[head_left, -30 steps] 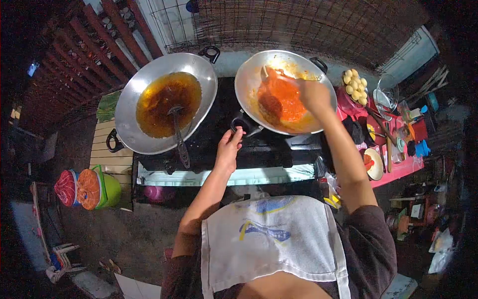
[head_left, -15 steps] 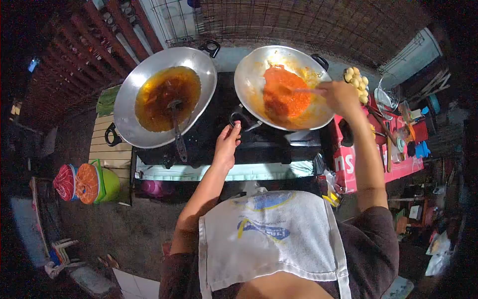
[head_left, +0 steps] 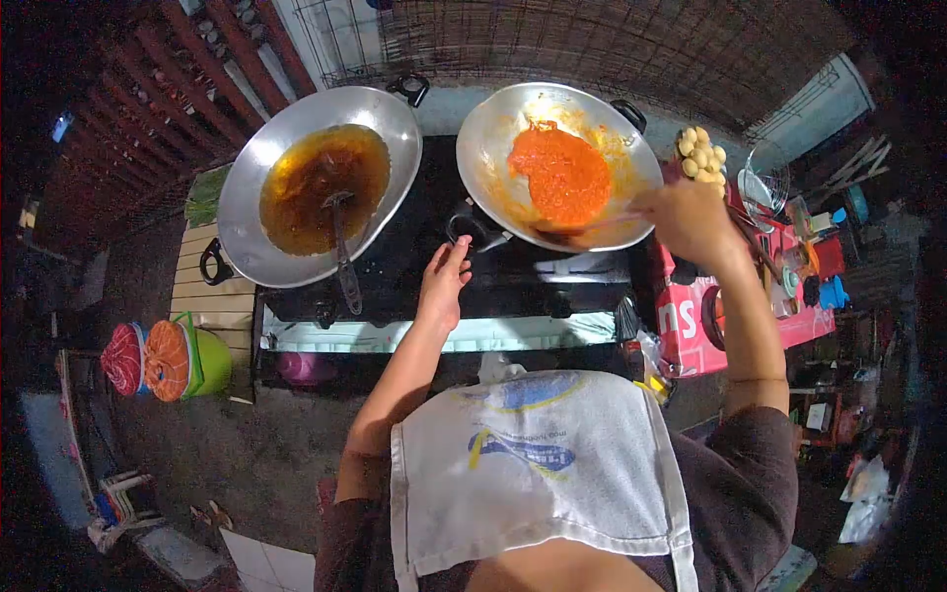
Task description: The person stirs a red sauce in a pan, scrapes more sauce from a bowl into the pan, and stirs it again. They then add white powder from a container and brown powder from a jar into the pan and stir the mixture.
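Note:
My left hand (head_left: 446, 284) is closed on the black loop handle (head_left: 462, 229) at the near left of the right wok (head_left: 483, 178). Bright orange-red paste (head_left: 562, 178) lies in that wok, with smears up its metal sides. Over the wok's right rim, my right hand (head_left: 693, 225) is closed around a spatula (head_left: 597, 223), whose blurred end is low in the wok, at the paste's near edge. To the left stands a second wok (head_left: 237, 187) holding dark amber oil (head_left: 326, 187). A slotted metal ladle (head_left: 345, 257) rests in it, its handle over the near rim.
Both woks stand on a black stove (head_left: 414, 266). At right, a pink-covered table (head_left: 681, 340) bears pale round items (head_left: 700, 156), a wire strainer (head_left: 764, 187) and containers. A green bucket (head_left: 212, 360) is at left, beside a slatted wooden surface (head_left: 197, 276).
My right hand has moved down and slightly right, drawing the spatula from the paste's middle to its near side. My left hand stays on the handle. The whole view has shifted slightly.

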Demonstrator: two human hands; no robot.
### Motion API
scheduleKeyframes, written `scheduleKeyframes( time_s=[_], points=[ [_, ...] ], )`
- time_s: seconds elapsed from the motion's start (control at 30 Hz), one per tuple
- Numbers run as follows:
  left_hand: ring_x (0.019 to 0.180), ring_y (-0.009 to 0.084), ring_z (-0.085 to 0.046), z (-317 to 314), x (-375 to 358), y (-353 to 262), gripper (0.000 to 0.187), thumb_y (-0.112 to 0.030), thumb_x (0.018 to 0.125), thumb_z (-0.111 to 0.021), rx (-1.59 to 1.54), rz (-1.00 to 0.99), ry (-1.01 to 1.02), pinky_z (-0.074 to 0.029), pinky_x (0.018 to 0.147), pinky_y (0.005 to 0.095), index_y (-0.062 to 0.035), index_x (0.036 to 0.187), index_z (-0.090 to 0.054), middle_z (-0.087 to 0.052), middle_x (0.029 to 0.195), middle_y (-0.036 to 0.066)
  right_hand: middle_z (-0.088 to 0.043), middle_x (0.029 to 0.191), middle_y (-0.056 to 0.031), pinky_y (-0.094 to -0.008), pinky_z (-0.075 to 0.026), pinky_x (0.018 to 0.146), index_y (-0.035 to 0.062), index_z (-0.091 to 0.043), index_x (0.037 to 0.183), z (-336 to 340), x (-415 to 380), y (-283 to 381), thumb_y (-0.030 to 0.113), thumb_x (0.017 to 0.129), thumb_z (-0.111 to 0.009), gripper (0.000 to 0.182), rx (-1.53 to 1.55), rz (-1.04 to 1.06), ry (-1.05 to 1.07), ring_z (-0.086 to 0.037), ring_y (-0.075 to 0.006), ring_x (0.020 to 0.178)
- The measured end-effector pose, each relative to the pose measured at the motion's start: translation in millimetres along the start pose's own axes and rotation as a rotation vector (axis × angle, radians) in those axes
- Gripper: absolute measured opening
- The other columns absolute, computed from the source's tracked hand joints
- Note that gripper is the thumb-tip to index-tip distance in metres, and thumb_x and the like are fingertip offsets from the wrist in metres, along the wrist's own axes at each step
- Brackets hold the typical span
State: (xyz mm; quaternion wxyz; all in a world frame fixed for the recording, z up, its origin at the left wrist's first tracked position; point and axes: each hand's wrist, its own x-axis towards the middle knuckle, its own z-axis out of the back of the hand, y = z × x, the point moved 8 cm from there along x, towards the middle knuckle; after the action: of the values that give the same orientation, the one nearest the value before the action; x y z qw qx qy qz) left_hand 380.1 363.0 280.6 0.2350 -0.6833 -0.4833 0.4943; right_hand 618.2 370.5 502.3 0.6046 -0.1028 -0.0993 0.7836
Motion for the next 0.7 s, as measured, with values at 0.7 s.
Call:
scheduleKeyframes(
  time_s=[0.7],
  points=[
    [0.077, 0.0058, -0.042, 1, -3, 2, 0.035, -0.034, 0.079, -0.059, 0.051, 0.027, 0.011, -0.037, 0.069, 0.0207, -0.0120, 0.106, -0.053, -0.052, 0.099, -0.006, -0.061, 0.070, -0.0071, -0.0356, -0.047, 0.055, 0.0171, -0.064, 0.073, -16, 43, -37, 0.019, 0.071, -0.051, 0.013, -0.237, -0.032, -0.080, -0.060, -0.0234, 0.066]
  ],
)
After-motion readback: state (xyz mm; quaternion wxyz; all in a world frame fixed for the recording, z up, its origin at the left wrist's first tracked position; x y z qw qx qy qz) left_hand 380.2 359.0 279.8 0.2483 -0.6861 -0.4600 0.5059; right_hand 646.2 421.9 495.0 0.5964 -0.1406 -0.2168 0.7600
